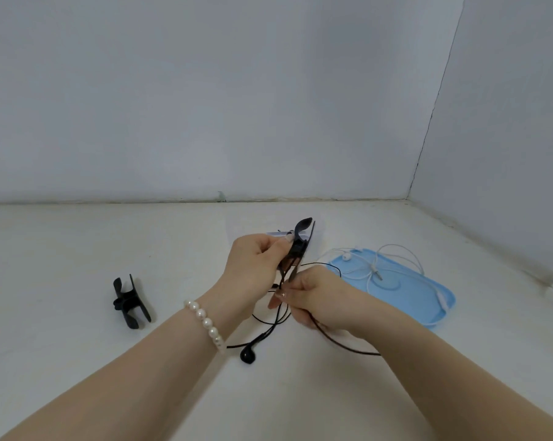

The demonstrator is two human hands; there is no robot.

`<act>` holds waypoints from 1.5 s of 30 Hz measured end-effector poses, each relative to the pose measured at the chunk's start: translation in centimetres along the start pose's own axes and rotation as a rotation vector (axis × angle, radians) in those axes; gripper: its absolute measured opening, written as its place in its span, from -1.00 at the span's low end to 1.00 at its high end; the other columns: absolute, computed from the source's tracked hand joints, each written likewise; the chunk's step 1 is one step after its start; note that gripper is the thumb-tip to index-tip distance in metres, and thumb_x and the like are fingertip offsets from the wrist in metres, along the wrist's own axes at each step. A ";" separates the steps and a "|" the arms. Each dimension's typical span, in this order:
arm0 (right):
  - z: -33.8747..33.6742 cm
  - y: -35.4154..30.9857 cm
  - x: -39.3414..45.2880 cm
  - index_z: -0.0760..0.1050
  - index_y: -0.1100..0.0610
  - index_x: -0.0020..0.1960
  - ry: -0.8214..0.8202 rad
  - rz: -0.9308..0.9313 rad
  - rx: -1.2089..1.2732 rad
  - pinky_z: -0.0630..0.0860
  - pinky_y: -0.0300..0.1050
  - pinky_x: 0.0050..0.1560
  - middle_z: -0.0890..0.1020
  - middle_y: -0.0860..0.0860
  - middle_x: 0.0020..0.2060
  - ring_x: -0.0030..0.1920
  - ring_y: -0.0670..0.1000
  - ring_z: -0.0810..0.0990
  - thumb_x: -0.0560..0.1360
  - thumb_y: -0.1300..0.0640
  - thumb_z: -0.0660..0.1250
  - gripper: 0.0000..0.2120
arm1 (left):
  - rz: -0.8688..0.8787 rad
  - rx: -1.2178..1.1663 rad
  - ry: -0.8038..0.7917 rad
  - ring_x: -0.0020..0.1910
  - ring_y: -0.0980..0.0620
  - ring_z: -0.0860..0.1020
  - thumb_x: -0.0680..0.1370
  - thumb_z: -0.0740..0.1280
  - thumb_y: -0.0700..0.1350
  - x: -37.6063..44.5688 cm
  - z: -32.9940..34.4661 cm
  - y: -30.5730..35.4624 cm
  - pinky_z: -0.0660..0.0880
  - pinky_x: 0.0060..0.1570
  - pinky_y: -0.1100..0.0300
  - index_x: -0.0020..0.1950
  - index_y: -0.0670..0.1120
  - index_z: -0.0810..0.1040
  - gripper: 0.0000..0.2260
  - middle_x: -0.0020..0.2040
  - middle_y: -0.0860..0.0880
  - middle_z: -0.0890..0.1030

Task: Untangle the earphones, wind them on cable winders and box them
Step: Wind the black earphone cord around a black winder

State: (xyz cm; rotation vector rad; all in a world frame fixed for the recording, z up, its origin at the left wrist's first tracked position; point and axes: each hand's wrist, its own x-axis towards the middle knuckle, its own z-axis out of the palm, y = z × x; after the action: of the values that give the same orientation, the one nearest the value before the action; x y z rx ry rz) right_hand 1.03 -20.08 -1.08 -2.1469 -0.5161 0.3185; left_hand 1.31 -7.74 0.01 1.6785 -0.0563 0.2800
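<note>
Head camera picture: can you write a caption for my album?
Left hand holds a black winder while right hand feeds black earphone cable onto it.

Pale bench set into a wall corner

The off-white bench (78, 361) meets grey-blue walls (205, 90); their corner seam (434, 100) rises at two o'clock. A pearl bracelet (205, 323) circles a wrist near centre, and a small greenish mark (220, 197) sits at the wall's foot.

White tabletop (78, 361) meeting grey walls. Landmark: light blue tray (427, 300), resting at right. A spare black cable winder (130, 302) lies well left of the tray. A black earbud (247, 356) lies left of and nearer than the tray.
</note>
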 end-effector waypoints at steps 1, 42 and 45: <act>-0.4 0.2 0.2 0.54 -0.03 -0.50 0.047 0.020 0.004 0.37 -0.12 -0.24 0.38 -0.10 -0.69 -0.43 0.14 0.52 0.57 0.18 0.21 -0.52 | 0.004 -0.018 -0.024 -0.37 0.07 0.45 0.56 0.28 -0.13 -0.2 0.1 0.1 0.43 -0.20 0.17 -0.31 -0.24 0.57 -0.71 -0.39 -0.10 0.57; -6.4 0.7 -1.2 0.47 0.24 -0.18 0.024 0.368 1.122 0.12 -0.31 -0.59 0.27 -0.04 -0.60 -0.65 -0.10 0.19 0.50 0.25 0.14 -0.83 | 0.019 0.240 -0.171 -0.37 0.07 0.38 0.53 0.35 -0.13 -0.9 0.2 0.4 0.34 -0.26 0.24 -0.25 0.00 0.62 -0.84 -0.35 0.04 0.53; -6.3 0.5 -1.1 0.49 0.27 -0.12 0.013 0.336 1.177 0.12 -0.31 -0.56 0.27 -0.04 -0.59 -0.64 -0.10 0.20 0.42 0.26 0.17 -0.86 | 0.023 0.238 -0.142 -0.30 0.03 0.45 0.54 0.33 -0.15 -0.7 0.0 0.4 0.40 -0.19 0.18 -0.25 0.02 0.60 -0.82 -0.23 -0.06 0.60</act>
State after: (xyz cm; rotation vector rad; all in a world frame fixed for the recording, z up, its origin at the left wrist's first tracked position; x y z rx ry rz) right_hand 2.71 -25.28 2.18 -1.0616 0.0851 0.6046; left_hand 0.59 -7.88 0.22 1.9341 -0.1528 0.1900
